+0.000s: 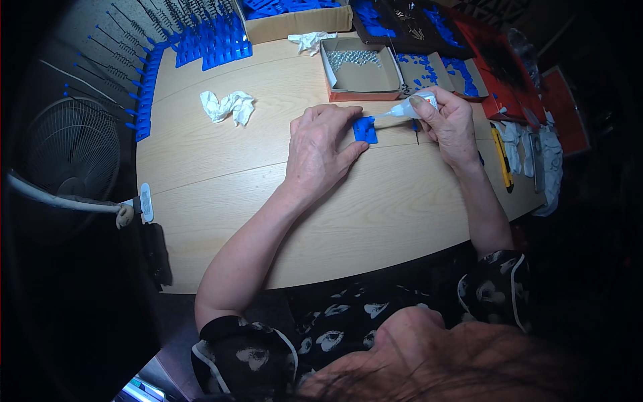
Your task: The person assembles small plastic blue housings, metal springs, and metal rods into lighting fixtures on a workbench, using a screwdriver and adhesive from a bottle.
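Near the middle of the table lies a small square blue plastic piece (pixel 365 131). My left hand (pixel 316 144) rests on the wood, gripping that piece between thumb and index finger at its edges. From the right, my right hand (pixel 454 130) holds a small white squeeze bottle (pixel 404 108) with a narrow nozzle, its label partly covered by my fingers. The bottle is tipped sideways and its nozzle end is at the top of the blue piece; whether they touch I cannot tell. A thin dark pin with a blue part lies just below the bottle.
An open box (pixel 362 86) of clear beads stands beyond my hands, beside trays of small blue parts (pixel 418 70). Blue bases with springs (pixel 214 47) line the far left. Crumpled tissue (pixel 228 107) lies left; a yellow cutter (pixel 502 157) lies right. A fan (pixel 74 151) stands beyond the left edge.
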